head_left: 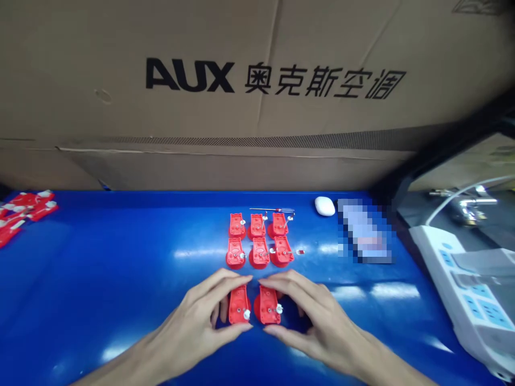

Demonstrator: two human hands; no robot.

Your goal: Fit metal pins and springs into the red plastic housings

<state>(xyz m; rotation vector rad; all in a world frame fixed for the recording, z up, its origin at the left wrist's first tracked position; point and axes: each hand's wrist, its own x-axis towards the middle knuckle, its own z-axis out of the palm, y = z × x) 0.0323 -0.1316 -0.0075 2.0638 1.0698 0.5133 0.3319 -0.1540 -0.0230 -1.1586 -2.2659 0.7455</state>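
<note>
My left hand (201,316) grips a red plastic part (238,300) between thumb and fingers, at its top and bottom ends. In the same way my right hand (317,316) holds a second red part (269,300), just to the right of the first. Each part bears a small white piece near its lower right. Beyond my hands, several similar red parts stand in two rows, among them one at the front left (235,251) and one at the back right (279,224). White pieces and thin metal stems stick out from their right sides.
Behind the rows lies a thin screwdriver (284,210). A white rounded case (324,206) and a blurred-out flat object (366,230) are at the back right. Red and white pieces (30,206) lie far left, a power strip (454,289) far right. Cardboard (241,118) rises behind the blue table (120,257).
</note>
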